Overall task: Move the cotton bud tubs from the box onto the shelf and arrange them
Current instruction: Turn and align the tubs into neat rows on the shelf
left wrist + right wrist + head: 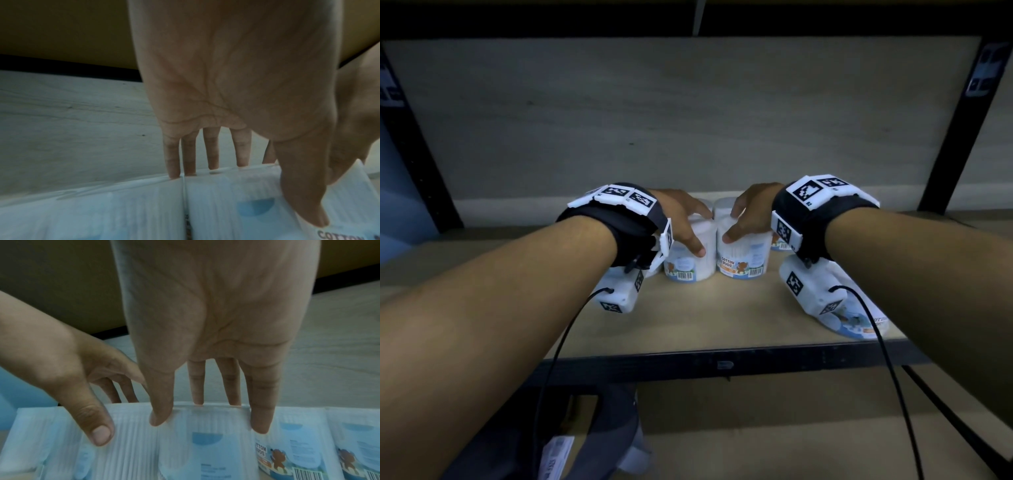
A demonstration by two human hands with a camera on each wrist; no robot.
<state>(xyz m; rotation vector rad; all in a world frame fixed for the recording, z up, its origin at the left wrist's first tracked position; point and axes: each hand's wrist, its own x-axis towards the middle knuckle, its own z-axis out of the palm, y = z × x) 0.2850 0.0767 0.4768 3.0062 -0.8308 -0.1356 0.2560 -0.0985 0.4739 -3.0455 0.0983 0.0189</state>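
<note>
Several white cotton bud tubs stand close together at the middle back of the shelf (705, 322). My left hand (703, 233) reaches over the front left tub (690, 265), its fingers (209, 154) dropping behind the far rim and its thumb down the near wall, gripping it. My right hand (731, 226) holds the front right tub (744, 258) the same way, thumb (160, 415) on the front and fingers over the rim. Another tub (722, 205) stands behind them. One more tub (859, 322) lies on its side under my right wrist. The box is out of view.
Black uprights (955, 130) frame the shelf bay and a pale back panel (688, 120) closes it. A black front rail (722, 365) edges the shelf. A lower shelf (756, 428) and a dark grey bag with a label (592, 438) sit below. Wrist cables hang down.
</note>
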